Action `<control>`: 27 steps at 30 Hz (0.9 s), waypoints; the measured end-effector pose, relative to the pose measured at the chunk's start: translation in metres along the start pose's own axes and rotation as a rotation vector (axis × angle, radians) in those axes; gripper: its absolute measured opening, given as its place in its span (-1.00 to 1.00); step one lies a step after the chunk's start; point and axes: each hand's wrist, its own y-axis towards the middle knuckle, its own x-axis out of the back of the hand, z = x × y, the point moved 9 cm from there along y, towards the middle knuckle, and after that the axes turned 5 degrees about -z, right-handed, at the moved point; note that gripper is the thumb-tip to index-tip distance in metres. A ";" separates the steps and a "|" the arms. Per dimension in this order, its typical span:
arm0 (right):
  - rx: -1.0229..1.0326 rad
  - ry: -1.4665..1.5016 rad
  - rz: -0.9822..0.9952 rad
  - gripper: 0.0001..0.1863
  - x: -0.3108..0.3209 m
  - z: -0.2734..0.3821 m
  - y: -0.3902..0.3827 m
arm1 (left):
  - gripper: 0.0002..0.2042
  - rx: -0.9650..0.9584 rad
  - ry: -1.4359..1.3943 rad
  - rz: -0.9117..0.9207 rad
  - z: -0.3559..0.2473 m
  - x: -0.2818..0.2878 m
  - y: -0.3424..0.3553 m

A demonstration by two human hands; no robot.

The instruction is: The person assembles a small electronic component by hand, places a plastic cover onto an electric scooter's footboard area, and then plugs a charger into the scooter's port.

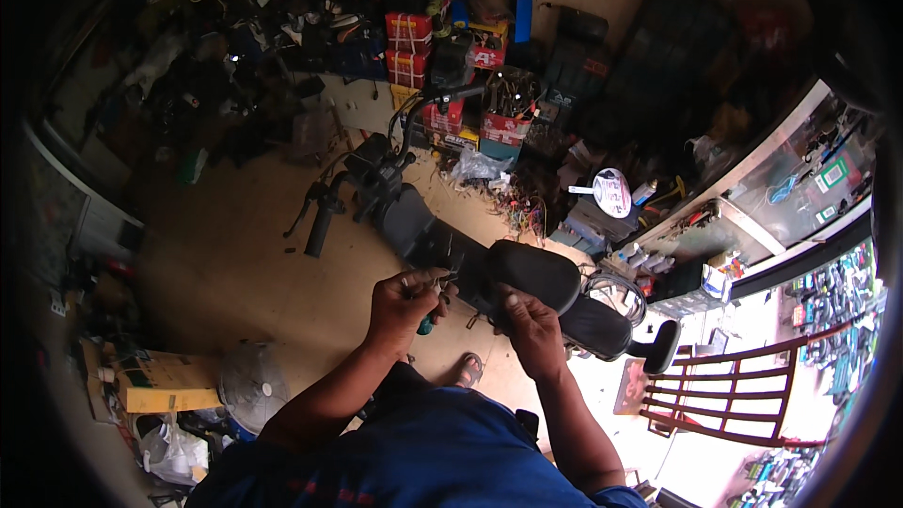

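Over the electric scooter, both my hands are raised in front of my body. My left hand [406, 309] is closed round a green-handled tool [426, 325]; its green end shows below the fingers. A thin metal piece points up past the fingertips, its kind too small to tell. Beside the front edge of the black seat [534, 275], my right hand [531, 327] has thumb and fingers pinched together. Whatever they may hold is too dark to make out. The scooter's handlebar [362, 179] lies farther off, to the left.
Red boxes [408, 49] and a bin of tools [506, 122] stand at the back. Loose wires [522, 212] litter the floor beyond the scooter. A glass case [752, 207] and a wooden chair [729, 390] are on the right, a fan [254, 386] on the left.
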 end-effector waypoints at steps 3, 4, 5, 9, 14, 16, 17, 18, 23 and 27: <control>0.051 0.122 0.077 -0.63 -0.039 0.014 -0.005 | -0.69 -0.025 0.008 0.010 -0.003 -0.006 -0.001; 0.079 0.124 0.100 -0.63 -0.051 0.022 -0.004 | -0.69 -0.050 0.026 0.022 -0.002 -0.006 -0.001; 0.109 0.125 0.125 -0.63 -0.061 0.030 -0.004 | -0.69 -0.078 0.043 0.035 -0.004 -0.007 0.001; 0.130 0.030 -0.058 -0.67 -0.056 0.033 0.000 | -0.72 -0.133 0.209 0.012 -0.012 -0.012 0.000; 0.167 -0.055 -0.139 -0.76 -0.056 0.034 0.003 | -0.73 -0.238 0.310 0.004 -0.017 -0.011 -0.001; 0.218 -0.106 -0.132 -0.77 -0.059 0.038 0.002 | -0.73 -0.235 0.330 -0.001 -0.018 -0.011 -0.001; 0.243 -0.114 -0.122 -0.78 -0.061 0.041 0.001 | -0.73 -0.230 0.340 -0.001 -0.018 -0.011 -0.001; 0.268 -0.122 -0.112 -0.78 -0.063 0.043 -0.001 | -0.72 -0.228 0.371 -0.004 -0.021 -0.013 -0.002; 0.077 0.075 -0.053 -0.74 -0.063 0.028 0.003 | -0.69 -0.229 0.443 0.061 -0.027 -0.018 -0.004; -0.142 0.385 -0.041 -0.71 -0.060 0.008 0.004 | -0.68 -0.176 0.372 0.232 -0.022 -0.024 -0.007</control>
